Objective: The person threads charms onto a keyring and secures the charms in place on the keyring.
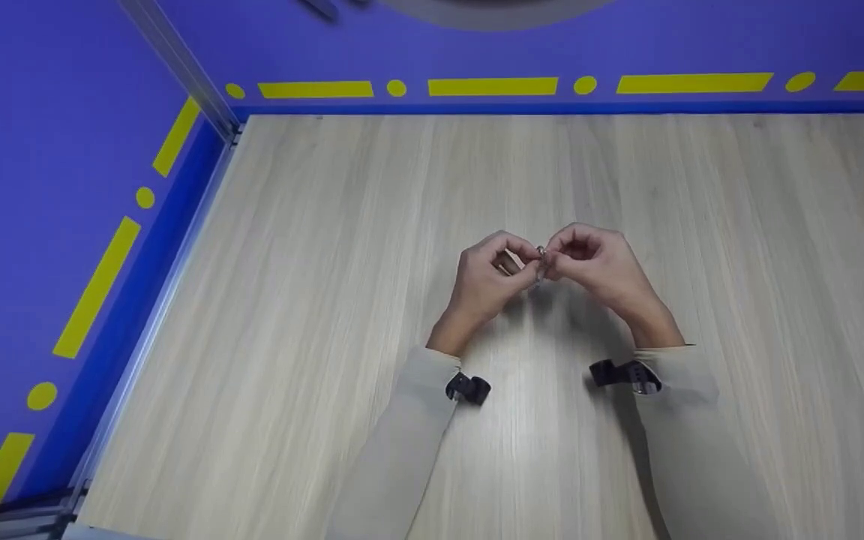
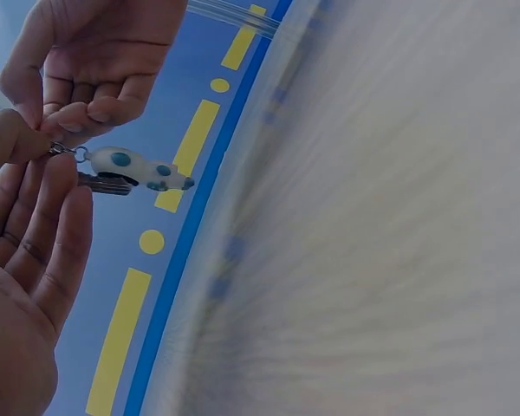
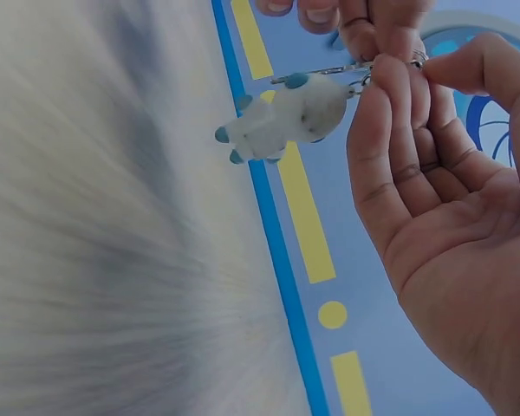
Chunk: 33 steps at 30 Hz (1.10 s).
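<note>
Both hands meet above the table, pinching the metal ring [image 3: 419,59] of a keychain between thumbs and fingertips. My left hand [image 1: 481,281] grips it from the left side and my right hand [image 1: 608,266] from the right, fingertips almost touching. From the ring hangs a small white figurine [image 2: 121,163] with teal spots, joined by a short chain link. Beside it hangs a thin metal piece [image 3: 322,71], seemingly a key, partly hidden by the figurine and fingers. In the head view the keychain is tiny and mostly covered by the fingers.
The wood-grain table [image 1: 327,300] extends around the hands. Blue panels [image 1: 42,150] with yellow dashes and dots stand along its left and far sides, joined by a metal corner post [image 1: 184,64]. Black wrist cameras [image 1: 469,388] are strapped over both sleeves.
</note>
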Tool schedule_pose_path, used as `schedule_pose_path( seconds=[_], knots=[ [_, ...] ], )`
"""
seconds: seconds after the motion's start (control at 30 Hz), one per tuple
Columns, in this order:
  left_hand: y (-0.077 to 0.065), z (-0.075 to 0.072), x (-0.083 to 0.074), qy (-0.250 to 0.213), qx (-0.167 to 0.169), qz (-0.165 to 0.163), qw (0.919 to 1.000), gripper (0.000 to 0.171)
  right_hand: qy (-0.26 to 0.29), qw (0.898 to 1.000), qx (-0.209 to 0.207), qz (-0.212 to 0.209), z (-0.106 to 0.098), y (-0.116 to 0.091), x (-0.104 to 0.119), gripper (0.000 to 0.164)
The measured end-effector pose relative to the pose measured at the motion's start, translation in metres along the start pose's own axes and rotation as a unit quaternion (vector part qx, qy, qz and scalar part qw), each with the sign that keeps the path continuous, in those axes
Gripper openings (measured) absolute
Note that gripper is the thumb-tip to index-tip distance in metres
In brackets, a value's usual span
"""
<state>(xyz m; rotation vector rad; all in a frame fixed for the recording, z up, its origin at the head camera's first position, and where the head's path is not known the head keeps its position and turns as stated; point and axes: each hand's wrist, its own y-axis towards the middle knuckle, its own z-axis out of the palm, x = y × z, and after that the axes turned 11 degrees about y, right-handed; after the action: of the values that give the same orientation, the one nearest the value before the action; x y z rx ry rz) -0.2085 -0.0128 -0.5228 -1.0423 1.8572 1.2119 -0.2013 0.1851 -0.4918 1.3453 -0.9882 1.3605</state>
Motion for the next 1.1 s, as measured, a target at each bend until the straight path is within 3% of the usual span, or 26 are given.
schedule_pose_path(
  seconds=[0.33,0.7,1.1],
  knots=[
    [-0.0001,-0.0018,0.0032,0.013,-0.014,0.029,0.9994,0.006,-0.02,1.0,-0.002,0.002,-0.0005,-0.0009,0.001,0.008],
    [0.0001,-0.0013,0.0014,-0.009,-0.019,-0.017,0.9996,0.006,-0.1,0.995,-0.004,-0.015,0.0001,-0.0004,0.0024,0.006],
    [-0.0008,-0.0007,0.0019,-0.013,-0.002,-0.012,0.9998,0.006,-0.084,0.996,-0.004,-0.02,-0.0003,-0.0014,0.0029,0.004]
  ],
)
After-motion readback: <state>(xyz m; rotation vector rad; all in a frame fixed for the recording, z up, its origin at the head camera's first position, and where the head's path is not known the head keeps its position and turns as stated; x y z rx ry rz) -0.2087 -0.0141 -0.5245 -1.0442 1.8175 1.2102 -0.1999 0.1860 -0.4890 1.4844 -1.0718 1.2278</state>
